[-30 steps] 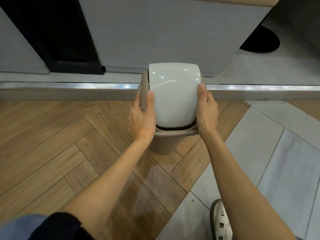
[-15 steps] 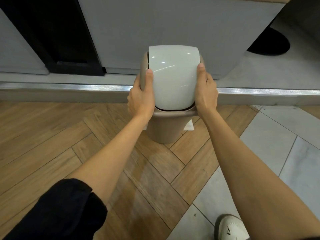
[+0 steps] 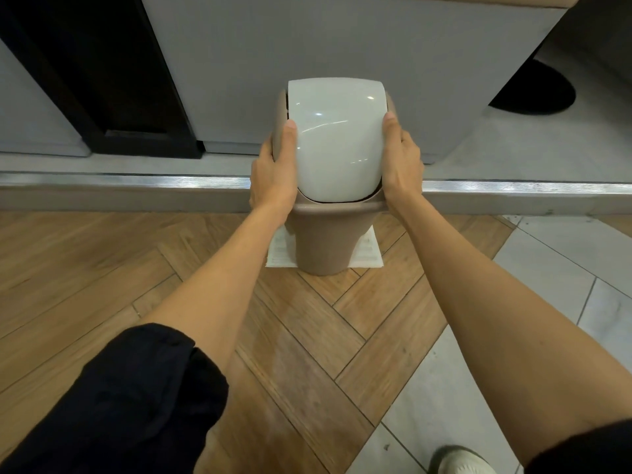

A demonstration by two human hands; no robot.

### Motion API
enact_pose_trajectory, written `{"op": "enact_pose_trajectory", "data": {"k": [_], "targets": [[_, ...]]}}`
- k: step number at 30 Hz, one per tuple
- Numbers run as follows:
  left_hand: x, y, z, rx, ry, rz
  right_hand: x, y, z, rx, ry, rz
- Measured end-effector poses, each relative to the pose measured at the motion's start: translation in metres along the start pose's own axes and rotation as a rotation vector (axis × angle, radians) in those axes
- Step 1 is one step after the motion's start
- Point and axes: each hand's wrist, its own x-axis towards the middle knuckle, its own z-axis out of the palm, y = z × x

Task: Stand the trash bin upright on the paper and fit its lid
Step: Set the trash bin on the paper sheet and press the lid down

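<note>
A taupe plastic trash bin (image 3: 325, 244) stands upright on a white sheet of paper (image 3: 370, 254) on the wooden floor. Its lid, a taupe frame with a glossy pale grey swing flap (image 3: 337, 142), sits on top of the bin. My left hand (image 3: 275, 169) grips the lid's left side, thumb lying along the flap's edge. My right hand (image 3: 400, 159) grips the right side in the same way. The paper shows only at both sides of the bin's base.
A metal-edged step (image 3: 136, 186) runs across just behind the bin, with a grey panel (image 3: 325, 46) above it and a dark opening (image 3: 102, 80) at the left. Grey floor tiles (image 3: 564, 285) lie to the right. My white shoe (image 3: 461, 460) shows at the bottom right.
The camera view has pulled back and risen, so the paper under the bin now shows on both sides. Both hands stay on the lid's sides; the lid looks seated lower on the bin.
</note>
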Motion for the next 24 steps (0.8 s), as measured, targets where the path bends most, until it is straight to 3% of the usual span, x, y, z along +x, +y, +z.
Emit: {"op": "enact_pose_trajectory", "data": {"k": [19,24], "targets": [[0.015,-0.007,-0.001,-0.032,-0.093,0.054,0.01,0.005,0.003,0.022,0.026,-0.004],[0.014,0.002,-0.005,0.056,-0.105,-0.012,0.009,0.0,-0.003,0.093,-0.041,0.025]]}}
